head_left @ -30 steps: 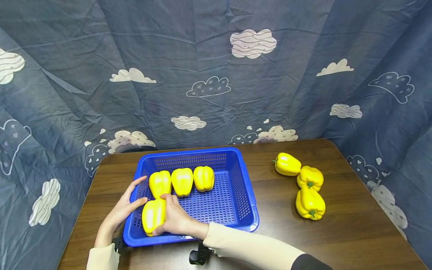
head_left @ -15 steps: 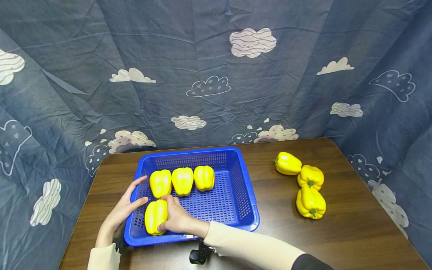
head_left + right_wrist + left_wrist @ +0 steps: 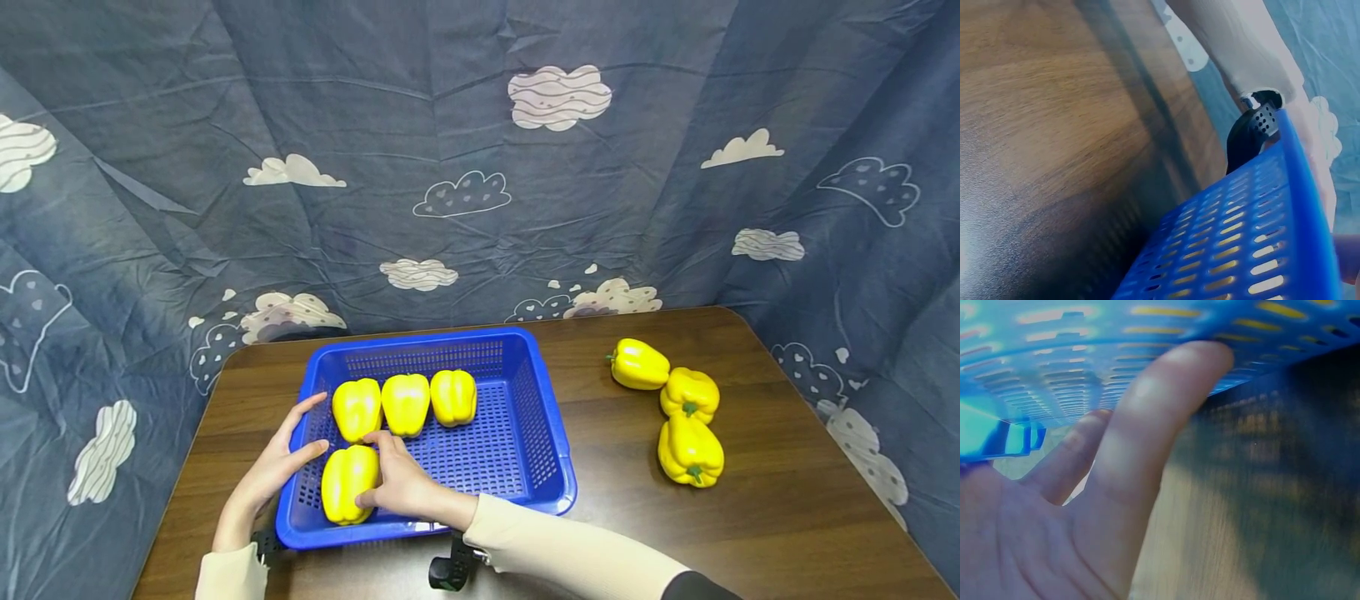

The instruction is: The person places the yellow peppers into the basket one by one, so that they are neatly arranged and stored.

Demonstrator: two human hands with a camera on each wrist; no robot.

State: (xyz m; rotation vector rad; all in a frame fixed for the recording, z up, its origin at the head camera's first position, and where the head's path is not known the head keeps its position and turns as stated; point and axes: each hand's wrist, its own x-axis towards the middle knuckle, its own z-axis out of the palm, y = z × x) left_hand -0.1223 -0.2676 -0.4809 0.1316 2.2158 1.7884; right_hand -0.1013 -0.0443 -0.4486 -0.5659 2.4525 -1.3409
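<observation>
In the head view, a blue plastic basket point(image 3: 557, 433) holds several yellow bell peppers. Three stand in its back row: a left pepper point(image 3: 357, 410), a middle pepper point(image 3: 406, 404) and a right pepper point(image 3: 453, 397). A front-left pepper point(image 3: 348, 485) lies before them. My right hand point(image 3: 405, 482) is at this pepper's right side, thumb and fingertips spread loosely at its edge. My left hand point(image 3: 270, 467) lies at the basket's left rim with thumb and fingers extended. In the left wrist view, its thumb point(image 3: 1141, 419) lies along the basket's slotted wall point(image 3: 1054, 369).
On the wooden table point(image 3: 615, 483), three more yellow peppers sit to the right: a back pepper point(image 3: 640, 364), a middle one point(image 3: 690, 396) and a front one point(image 3: 691, 451). A blue cloud-patterned cloth point(image 3: 465, 125) hangs behind. The basket's near wall point(image 3: 1222, 244) fills the right wrist view's lower part.
The front-left pepper has shifted slightly right within the basket. My right hand has then drawn a little to the right, showing more of the pepper. The left hand has stayed in place.
</observation>
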